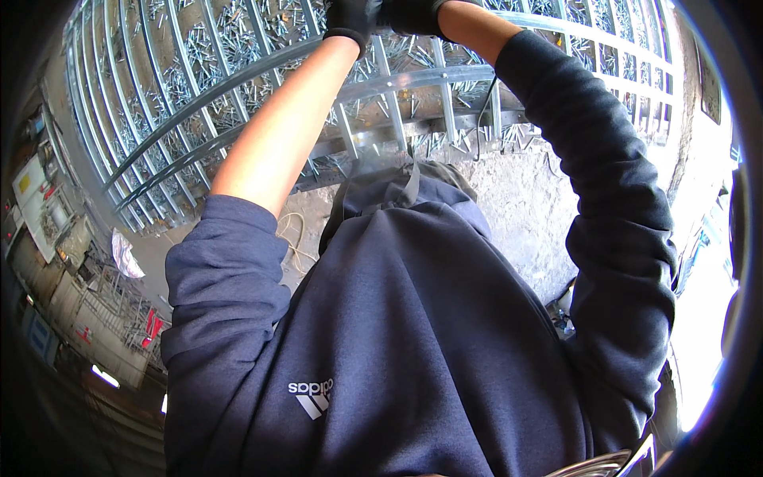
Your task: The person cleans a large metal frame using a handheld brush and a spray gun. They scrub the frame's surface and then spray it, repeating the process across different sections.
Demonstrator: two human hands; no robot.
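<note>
Both my hands wear black gloves and meet at the top edge of the view, above a grey metal frame. My left hand (350,19) comes in on a bare forearm. My right hand (415,14) is close beside it, its sleeve pushed partly up. The upper edge cuts off the fingers of both, so what they hold, if anything, is hidden. The metal frame (395,83) has long rails crossed by many narrow parallel bars. Small thin metal pieces (191,75), like short rods or nails, lie scattered in large numbers beneath and between the bars.
A dark thin cable (482,111) hangs by the frame's near edge. On the grey floor (520,199) lies a pale looped cord (298,238). A white bag or cloth (125,254) and red items (152,326) are at the left, among cluttered metal racks.
</note>
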